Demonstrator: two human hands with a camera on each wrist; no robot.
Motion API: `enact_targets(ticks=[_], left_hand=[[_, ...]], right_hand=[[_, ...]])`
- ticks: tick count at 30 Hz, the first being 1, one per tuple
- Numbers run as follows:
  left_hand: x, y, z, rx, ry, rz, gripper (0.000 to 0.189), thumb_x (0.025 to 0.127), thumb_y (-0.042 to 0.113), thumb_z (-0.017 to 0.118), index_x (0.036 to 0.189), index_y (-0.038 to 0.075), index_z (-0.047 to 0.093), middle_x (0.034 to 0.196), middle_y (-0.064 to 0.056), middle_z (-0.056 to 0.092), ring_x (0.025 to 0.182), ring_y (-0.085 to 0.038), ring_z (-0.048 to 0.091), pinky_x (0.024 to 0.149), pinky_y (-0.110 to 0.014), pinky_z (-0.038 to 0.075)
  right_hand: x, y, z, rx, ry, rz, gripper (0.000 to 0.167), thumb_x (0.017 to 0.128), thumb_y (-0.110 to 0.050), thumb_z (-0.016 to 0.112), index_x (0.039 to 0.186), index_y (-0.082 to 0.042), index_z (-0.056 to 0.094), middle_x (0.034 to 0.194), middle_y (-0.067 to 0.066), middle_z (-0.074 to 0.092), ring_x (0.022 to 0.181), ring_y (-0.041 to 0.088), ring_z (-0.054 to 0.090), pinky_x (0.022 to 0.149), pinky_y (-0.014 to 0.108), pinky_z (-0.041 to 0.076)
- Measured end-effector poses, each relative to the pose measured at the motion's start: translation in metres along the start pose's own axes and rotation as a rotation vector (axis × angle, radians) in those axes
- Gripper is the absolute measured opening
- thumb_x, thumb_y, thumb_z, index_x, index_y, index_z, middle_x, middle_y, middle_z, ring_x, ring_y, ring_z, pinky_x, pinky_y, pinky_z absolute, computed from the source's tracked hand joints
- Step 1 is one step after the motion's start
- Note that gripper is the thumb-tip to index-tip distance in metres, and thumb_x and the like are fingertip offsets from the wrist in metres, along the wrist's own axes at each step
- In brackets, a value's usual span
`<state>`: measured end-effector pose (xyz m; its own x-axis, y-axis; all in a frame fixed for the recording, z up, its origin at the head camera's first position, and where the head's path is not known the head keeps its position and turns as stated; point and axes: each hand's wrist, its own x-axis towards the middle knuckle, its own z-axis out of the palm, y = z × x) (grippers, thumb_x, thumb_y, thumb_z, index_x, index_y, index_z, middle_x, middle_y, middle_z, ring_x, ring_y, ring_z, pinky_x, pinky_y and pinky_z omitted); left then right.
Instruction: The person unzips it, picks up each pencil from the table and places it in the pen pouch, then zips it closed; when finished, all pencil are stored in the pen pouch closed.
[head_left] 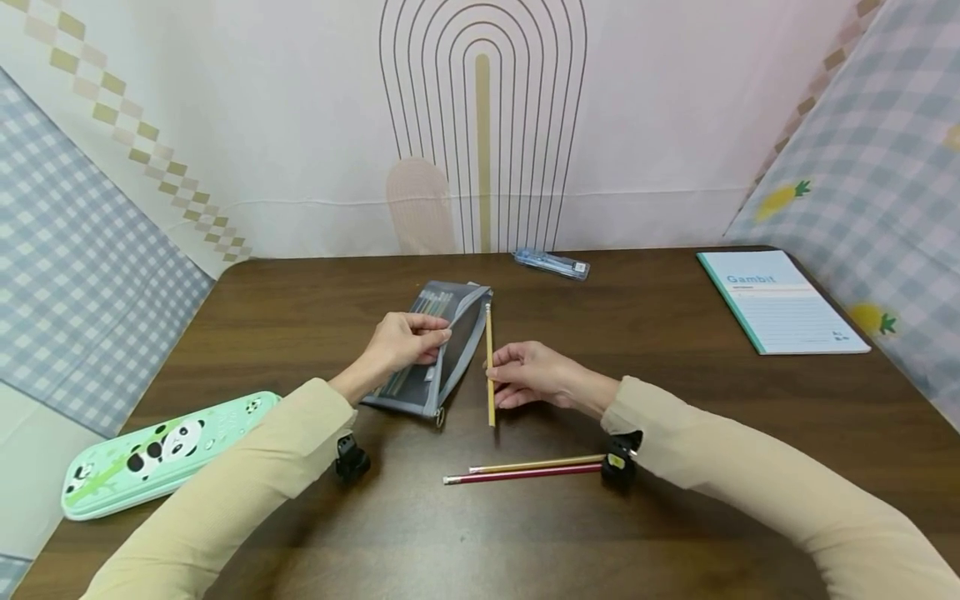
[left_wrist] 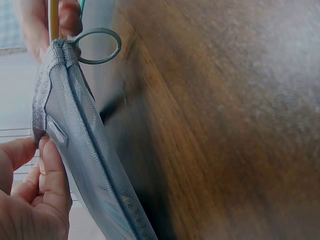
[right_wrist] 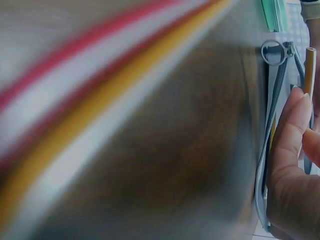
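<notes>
A grey mesh zip pencil pouch point(head_left: 405, 385) lies in the middle of the table, its zipped side parted, with several pencils showing through the mesh. My left hand point(head_left: 406, 340) pinches the pouch's edge between thumb and fingers; the left wrist view shows this grip on the fabric point(left_wrist: 75, 135). Just right of the opening, my right hand point(head_left: 536, 375) holds a yellow pencil point(head_left: 490, 333) between thumb and fingers, its eraser end pointing away from me. Nearer to me, a yellow pencil point(head_left: 536, 463) and a red pencil point(head_left: 525, 475) lie side by side below the right wrist.
A green panda pencil case point(head_left: 217, 433) lies at the left, partly behind the left sleeve. At the back edge is a small blue clear-wrapped package point(head_left: 551, 264). A notebook point(head_left: 783, 304) rests at the right. Patterned cloth hangs behind the table.
</notes>
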<state>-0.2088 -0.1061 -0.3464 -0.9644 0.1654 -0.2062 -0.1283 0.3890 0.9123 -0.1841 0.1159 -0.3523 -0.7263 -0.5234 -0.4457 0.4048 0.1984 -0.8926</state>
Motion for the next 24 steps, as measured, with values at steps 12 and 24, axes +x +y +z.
enact_targets(ticks=[12, 24], left_hand=[[-0.002, 0.002, -0.001, 0.006, -0.003, -0.008, 0.031, 0.090, 0.015, 0.065, 0.116, -0.001, 0.065, 0.103, -0.018, 0.069, 0.063, -0.006, 0.063, 0.067, -0.025, 0.058], [-0.003, 0.004, -0.002, -0.007, -0.012, -0.004, 0.031, 0.090, 0.015, 0.064, 0.117, -0.001, 0.064, 0.101, -0.018, 0.069, 0.065, -0.007, 0.064, 0.068, -0.025, 0.058]], right_hand=[[0.045, -0.018, 0.015, 0.039, 0.037, 0.076, 0.007, 0.098, -0.007, 0.049, 0.101, -0.002, 0.049, 0.079, 0.008, 0.060, 0.060, 0.014, 0.066, 0.053, 0.019, 0.055], [0.050, -0.025, 0.030, 0.165, 0.017, 0.064, 0.033, 0.098, 0.001, 0.044, 0.130, 0.007, 0.042, 0.098, 0.018, 0.065, 0.076, 0.016, 0.068, 0.066, 0.021, 0.057]])
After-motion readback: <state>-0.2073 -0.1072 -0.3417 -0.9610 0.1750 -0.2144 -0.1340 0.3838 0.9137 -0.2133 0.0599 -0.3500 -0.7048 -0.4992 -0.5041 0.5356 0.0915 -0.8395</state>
